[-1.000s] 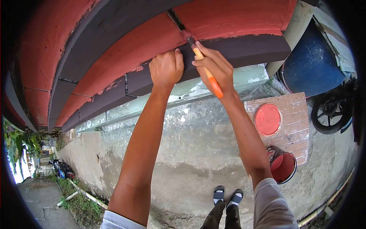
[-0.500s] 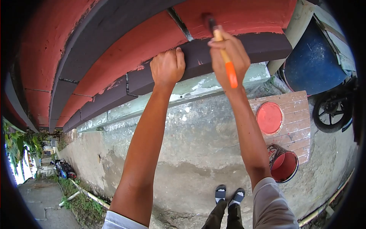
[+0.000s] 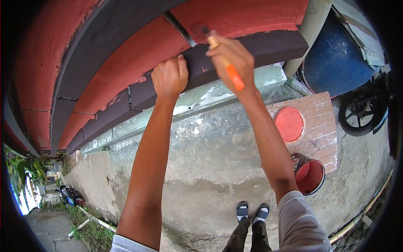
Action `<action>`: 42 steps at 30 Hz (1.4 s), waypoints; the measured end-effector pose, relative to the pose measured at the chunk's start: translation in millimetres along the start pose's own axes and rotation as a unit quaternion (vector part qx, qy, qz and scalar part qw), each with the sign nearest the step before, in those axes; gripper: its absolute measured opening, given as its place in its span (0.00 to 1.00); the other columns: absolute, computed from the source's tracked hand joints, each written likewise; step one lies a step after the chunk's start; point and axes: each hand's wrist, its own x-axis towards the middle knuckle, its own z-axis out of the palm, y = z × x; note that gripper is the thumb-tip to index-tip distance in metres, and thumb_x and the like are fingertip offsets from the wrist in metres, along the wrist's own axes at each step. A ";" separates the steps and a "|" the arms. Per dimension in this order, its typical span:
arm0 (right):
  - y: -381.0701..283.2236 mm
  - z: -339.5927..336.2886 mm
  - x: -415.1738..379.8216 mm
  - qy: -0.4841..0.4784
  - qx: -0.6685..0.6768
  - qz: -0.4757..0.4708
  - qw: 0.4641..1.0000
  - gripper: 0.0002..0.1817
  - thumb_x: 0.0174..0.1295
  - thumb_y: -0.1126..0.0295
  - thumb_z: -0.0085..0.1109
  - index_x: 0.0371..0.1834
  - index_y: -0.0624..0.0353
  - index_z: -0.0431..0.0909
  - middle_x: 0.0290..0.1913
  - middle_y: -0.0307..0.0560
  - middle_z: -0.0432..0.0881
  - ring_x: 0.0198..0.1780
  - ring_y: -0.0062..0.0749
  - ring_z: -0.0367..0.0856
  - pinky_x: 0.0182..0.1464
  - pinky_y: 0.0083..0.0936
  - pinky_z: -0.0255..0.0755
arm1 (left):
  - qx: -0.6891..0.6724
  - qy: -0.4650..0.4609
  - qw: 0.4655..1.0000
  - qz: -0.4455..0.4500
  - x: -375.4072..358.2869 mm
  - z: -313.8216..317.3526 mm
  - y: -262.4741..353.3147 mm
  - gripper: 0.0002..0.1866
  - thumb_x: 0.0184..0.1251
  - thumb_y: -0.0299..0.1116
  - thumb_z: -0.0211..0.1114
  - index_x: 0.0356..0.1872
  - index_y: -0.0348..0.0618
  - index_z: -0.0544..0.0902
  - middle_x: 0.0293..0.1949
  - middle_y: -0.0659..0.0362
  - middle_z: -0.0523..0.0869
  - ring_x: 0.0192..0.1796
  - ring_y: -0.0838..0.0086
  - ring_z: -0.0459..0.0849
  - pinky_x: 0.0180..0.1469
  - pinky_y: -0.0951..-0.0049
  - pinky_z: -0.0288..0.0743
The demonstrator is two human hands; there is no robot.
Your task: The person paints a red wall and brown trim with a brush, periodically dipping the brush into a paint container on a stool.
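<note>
A red surface (image 3: 239, 17) spans the far side beyond a dark ledge (image 3: 268, 47), with a wooden board (image 3: 319, 138) at right; a red-lined paint can (image 3: 299, 160) sits at the board's near edge, a round red lid (image 3: 289, 124) farther off. The left hand (image 3: 170, 76) rests on the ledge, fingers curled. The right hand (image 3: 235, 59) grips an orange-ended paintbrush (image 3: 234, 75), its blurred bristles at the red surface.

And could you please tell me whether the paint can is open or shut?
The paint can is open: its uncovered mouth faces the camera, showing the red-coated inside.
</note>
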 end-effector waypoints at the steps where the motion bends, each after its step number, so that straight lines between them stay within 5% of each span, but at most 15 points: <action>1: 9.4 -7.3 4.4 0.026 -0.017 0.009 0.999 0.09 0.52 0.83 0.72 0.35 0.58 0.87 0.52 0.56 0.90 0.53 0.48 0.89 0.52 0.35 0.84 | 0.001 0.004 1.000 0.000 0.6 -0.5 0.1 0.20 0.73 0.40 0.59 0.28 0.36 0.89 0.28 0.40 0.88 0.32 0.40 0.88 0.39 0.44 0.82; 5: 19.0 -37.8 -8.9 0.114 -0.143 0.021 0.983 0.06 0.59 0.83 0.70 0.36 0.60 0.87 0.56 0.59 0.89 0.53 0.46 0.89 0.54 0.33 0.83 | 0.010 -0.034 0.999 -0.021 -0.2 -1.3 -0.7 0.20 0.73 0.41 0.59 0.28 0.35 0.89 0.29 0.39 0.88 0.33 0.40 0.88 0.40 0.44 0.82; 10: -44.2 -88.3 -43.8 0.258 -0.053 0.202 0.943 0.06 0.74 0.77 0.65 0.49 0.66 0.81 0.62 0.57 0.84 0.59 0.36 0.84 0.61 0.30 0.78 | -0.011 -0.034 0.999 -0.024 -0.9 -3.7 1.0 0.19 0.75 0.39 0.59 0.31 0.35 0.88 0.32 0.38 0.88 0.38 0.37 0.87 0.43 0.41 0.79; 14: -135.2 -134.8 -113.3 0.243 -0.034 0.428 0.870 0.10 0.74 0.73 0.67 0.51 0.65 0.79 0.52 0.48 0.84 0.55 0.30 0.82 0.60 0.29 0.77 | 0.000 -0.043 0.998 -0.037 -0.1 -4.5 1.9 0.19 0.76 0.39 0.59 0.32 0.35 0.88 0.32 0.38 0.88 0.38 0.37 0.87 0.43 0.41 0.79; 20: -244.2 -193.8 -201.2 0.162 -0.030 0.611 0.775 0.14 0.72 0.70 0.71 0.53 0.62 0.78 0.50 0.44 0.85 0.50 0.24 0.83 0.53 0.24 0.79 | -0.001 0.018 1.000 0.000 -1.0 2.6 1.0 0.19 0.74 0.40 0.59 0.31 0.37 0.90 0.31 0.39 0.89 0.34 0.39 0.88 0.40 0.43 0.83; 27: -285.2 -227.2 -236.9 0.284 0.089 0.670 0.680 0.14 0.74 0.68 0.68 0.54 0.64 0.79 0.51 0.48 0.84 0.48 0.28 0.86 0.48 0.28 0.87 | 0.000 0.023 1.000 -0.017 -0.6 -1.5 1.6 0.19 0.74 0.42 0.58 0.33 0.38 0.90 0.30 0.41 0.89 0.33 0.40 0.88 0.41 0.43 0.83; 33: -330.0 -267.6 -243.9 0.254 0.073 0.716 0.646 0.15 0.78 0.64 0.63 0.54 0.67 0.82 0.49 0.49 0.86 0.46 0.28 0.88 0.46 0.27 0.87 | -0.011 -0.021 0.998 -0.058 -1.3 -8.0 1.9 0.21 0.75 0.43 0.57 0.31 0.36 0.89 0.29 0.38 0.88 0.33 0.39 0.88 0.41 0.41 0.83; 38: -365.6 -293.8 -234.2 0.257 0.048 0.699 0.666 0.16 0.80 0.63 0.58 0.54 0.68 0.82 0.48 0.50 0.87 0.46 0.29 0.89 0.47 0.28 0.89 | -0.099 -0.054 0.991 -0.071 -10.4 -23.9 9.4 0.15 0.71 0.38 0.61 0.45 0.36 0.87 0.52 0.40 0.88 0.54 0.43 0.87 0.56 0.45 0.81; 42: -381.7 -319.2 -246.1 0.278 0.060 0.697 0.658 0.17 0.81 0.63 0.57 0.56 0.69 0.80 0.50 0.52 0.86 0.48 0.31 0.89 0.49 0.29 0.90 | -0.099 0.002 0.994 -0.037 -84.7 -41.4 39.2 0.26 0.67 0.33 0.63 0.65 0.35 0.77 0.73 0.42 0.75 0.73 0.41 0.74 0.71 0.46 0.69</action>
